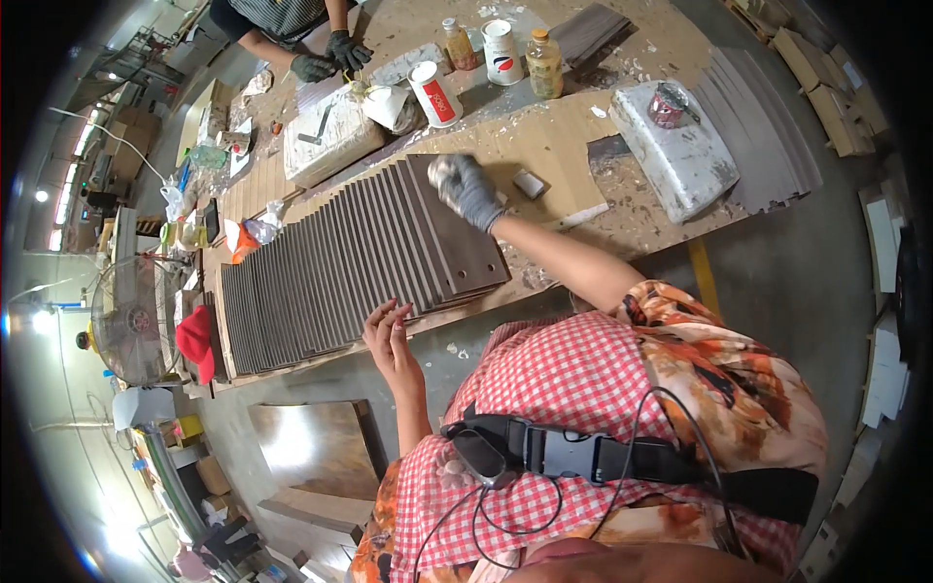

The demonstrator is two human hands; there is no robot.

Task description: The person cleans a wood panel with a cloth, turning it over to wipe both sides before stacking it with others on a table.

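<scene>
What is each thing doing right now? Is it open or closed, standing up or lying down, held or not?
Right hand: gloved, resting on the top panel.
Left hand: bare, open, fingertips at the panels' near edge.
Dark wood panels: lying flat, fanned out in an overlapping row.
Two plastic bottles: upright, capped.
Two white cans: one upright, one tilted.
Red cap: lying at the table's end.
Fan: whether it spins, cannot tell.

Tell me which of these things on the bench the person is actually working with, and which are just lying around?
In use:
- fanned row of dark panels
- right hand, in a grey glove, on the top panel
- left hand, bare, at the panels' near edge

Lying about:
- two white cans
- two bottles
- white foam block
- red cap
- fan
</scene>
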